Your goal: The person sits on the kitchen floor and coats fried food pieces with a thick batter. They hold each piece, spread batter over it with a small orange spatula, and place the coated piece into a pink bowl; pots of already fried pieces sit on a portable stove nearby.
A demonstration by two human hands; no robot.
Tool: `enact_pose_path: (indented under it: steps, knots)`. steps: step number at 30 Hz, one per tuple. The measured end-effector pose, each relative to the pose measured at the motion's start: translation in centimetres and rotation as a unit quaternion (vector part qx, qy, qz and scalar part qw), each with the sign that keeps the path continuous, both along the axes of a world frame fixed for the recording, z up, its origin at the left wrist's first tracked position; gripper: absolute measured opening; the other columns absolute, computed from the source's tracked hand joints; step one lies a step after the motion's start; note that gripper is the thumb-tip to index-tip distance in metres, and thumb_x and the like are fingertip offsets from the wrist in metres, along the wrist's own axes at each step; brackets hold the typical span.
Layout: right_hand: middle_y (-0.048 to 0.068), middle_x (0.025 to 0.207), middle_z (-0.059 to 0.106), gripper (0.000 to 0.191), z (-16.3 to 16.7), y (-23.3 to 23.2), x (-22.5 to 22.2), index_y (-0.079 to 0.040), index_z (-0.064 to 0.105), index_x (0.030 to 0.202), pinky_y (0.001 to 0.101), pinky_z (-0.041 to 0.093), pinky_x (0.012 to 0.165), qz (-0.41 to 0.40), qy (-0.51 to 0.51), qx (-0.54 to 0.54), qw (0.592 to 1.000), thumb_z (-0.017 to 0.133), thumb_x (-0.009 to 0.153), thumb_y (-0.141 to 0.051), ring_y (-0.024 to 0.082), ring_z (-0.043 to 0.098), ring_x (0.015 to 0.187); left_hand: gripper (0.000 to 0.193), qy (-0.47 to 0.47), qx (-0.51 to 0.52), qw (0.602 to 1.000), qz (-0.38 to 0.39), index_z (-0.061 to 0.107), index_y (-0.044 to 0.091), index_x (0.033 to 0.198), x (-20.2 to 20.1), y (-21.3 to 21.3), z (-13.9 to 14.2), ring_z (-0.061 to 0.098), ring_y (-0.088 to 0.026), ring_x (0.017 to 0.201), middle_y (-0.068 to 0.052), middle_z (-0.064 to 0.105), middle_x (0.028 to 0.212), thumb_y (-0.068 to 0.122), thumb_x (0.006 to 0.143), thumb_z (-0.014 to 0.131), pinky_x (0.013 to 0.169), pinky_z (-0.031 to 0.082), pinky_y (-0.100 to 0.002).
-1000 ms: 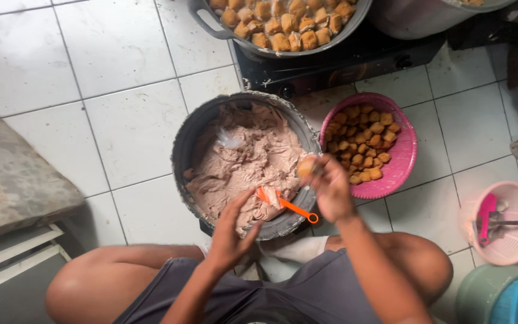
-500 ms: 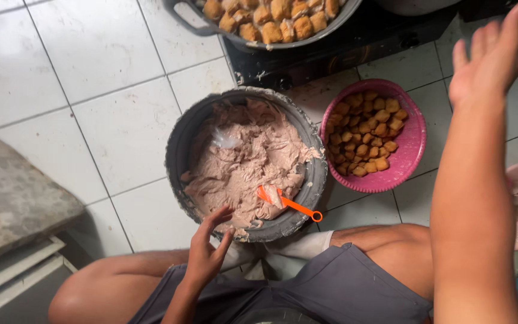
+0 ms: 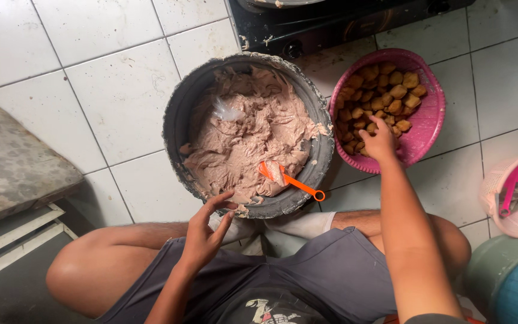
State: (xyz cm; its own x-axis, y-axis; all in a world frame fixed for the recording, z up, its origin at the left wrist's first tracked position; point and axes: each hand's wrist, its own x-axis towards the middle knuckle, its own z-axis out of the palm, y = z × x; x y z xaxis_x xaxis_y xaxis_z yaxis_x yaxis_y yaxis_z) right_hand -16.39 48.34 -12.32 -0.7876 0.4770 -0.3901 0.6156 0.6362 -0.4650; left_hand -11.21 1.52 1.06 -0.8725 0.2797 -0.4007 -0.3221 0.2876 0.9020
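R fingers on fried pieces.

Home kitchen, floor-level prep: white tiled floor, black gas stove at top, grey basin w/ paste, pink basket of fried pieces.
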Motion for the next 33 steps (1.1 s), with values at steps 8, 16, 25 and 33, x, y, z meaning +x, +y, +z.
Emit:
enact_pose_path:
  steps: [8,16,25,33]
  knots:
    - [0.024,0.155,0.041,0.071,-2.2,-0.6,-4.8,-0.003,0.044,0.149,0.0482,0.028,0.114,0.014,0.034,0.092,0.995,0.075,0.087,-0.019,0.041,0.036,0.143,0.043,-0.01,-0.024,1.0,-0.001,0.061,0.004,0.136,0.6,-0.1,-0.3,0.07,-0.015,0.108,-0.007,0.077,0.107,0.003,0.093,0.066,0.1,0.049,-0.031]
    - [0.015,0.151,0.053,0.064,-0.5,-0.1,-3.4,-0.003,0.042,0.154,0.0343,0.039,0.115,-0.162,0.055,-0.238,0.956,0.067,0.098,-0.018,0.023,0.051,0.14,0.042,-0.05,0.02,0.998,0.024,0.061,0.005,0.137,1.8,-1.0,-0.3,0.067,-0.014,0.112,-0.007,0.075,0.11,0.003,0.095,0.065,0.101,0.048,-0.031]
    - [0.012,0.155,0.054,0.054,11.7,-13.3,6.7,0.001,0.047,0.152,0.0354,0.032,0.121,0.1,0.042,-0.515,0.85,0.058,0.102,-0.016,0.022,0.045,0.146,0.047,-0.207,0.224,0.952,-0.01,0.047,0.012,0.151,1.5,0.5,-2.7,0.059,-0.013,0.128,-0.007,0.066,0.133,0.028,0.106,0.051,0.109,0.043,-0.03]
    - [0.006,0.135,0.07,0.038,14.2,-23.1,10.9,-0.008,0.069,0.129,0.039,0.045,0.113,0.267,0.001,-0.262,0.927,0.069,0.094,-0.024,0.022,0.062,0.132,0.037,-0.273,0.305,0.892,0.194,0.052,0.004,0.137,8.0,4.0,-8.7,0.061,-0.016,0.091,-0.008,0.06,0.108,0.031,0.113,0.051,0.08,0.049,-0.029]
